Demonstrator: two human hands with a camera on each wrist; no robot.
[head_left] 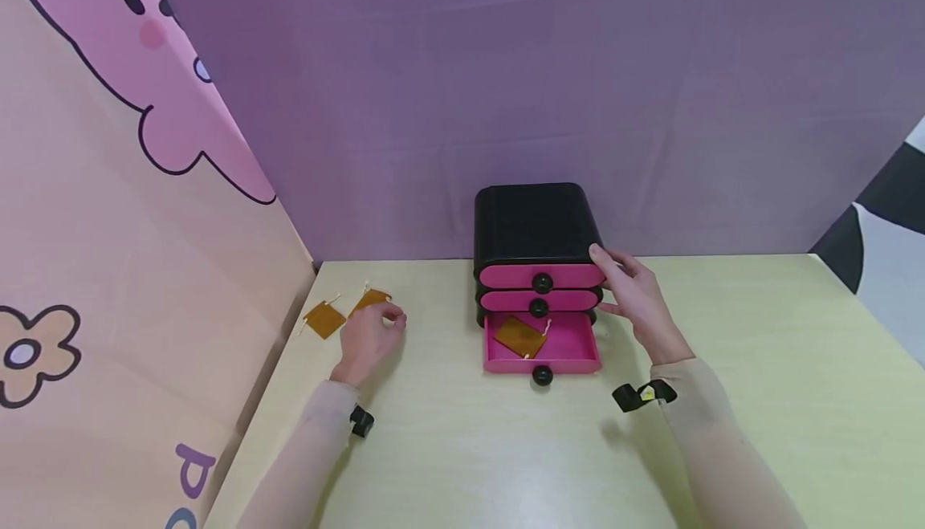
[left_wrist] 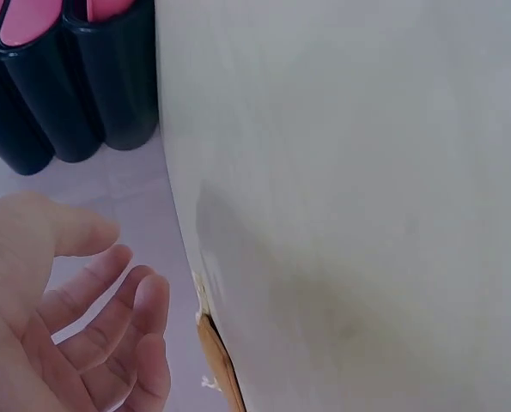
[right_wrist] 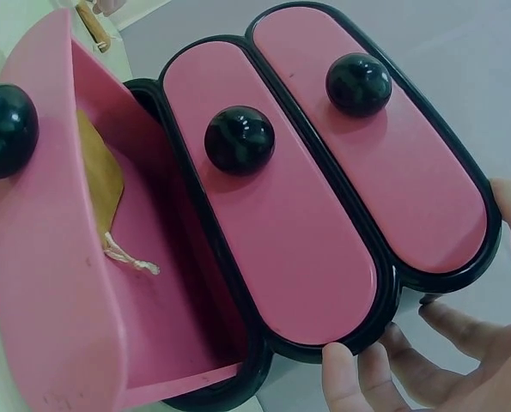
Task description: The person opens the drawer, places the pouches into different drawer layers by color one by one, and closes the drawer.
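A black drawer cabinet (head_left: pixel 535 224) with pink drawer fronts stands at the table's back. Its bottom drawer (head_left: pixel 580 343) is pulled out, and a flat brown pouch (head_left: pixel 520 337) with white cords lies inside; the two upper drawers are closed. My right hand (head_left: pixel 639 308) holds the cabinet's right side, thumb at the top drawer's corner, fingertips along the edge lower down. Over at the left, my left hand (head_left: pixel 371 344) hovers by a second brown pouch (head_left: pixel 371 299) and partly covers it. Its loosely bent fingers (left_wrist: pixel 109 343) hold nothing. A third pouch (head_left: pixel 324 319) lies left of it.
Pale wooden table (head_left: pixel 462 457) under everything. Behind it hangs a purple cloth (head_left: pixel 462 95); a patterned pink panel (head_left: pixel 108 272) borders the left edge. Each wrist carries a black strap (head_left: pixel 645 395).
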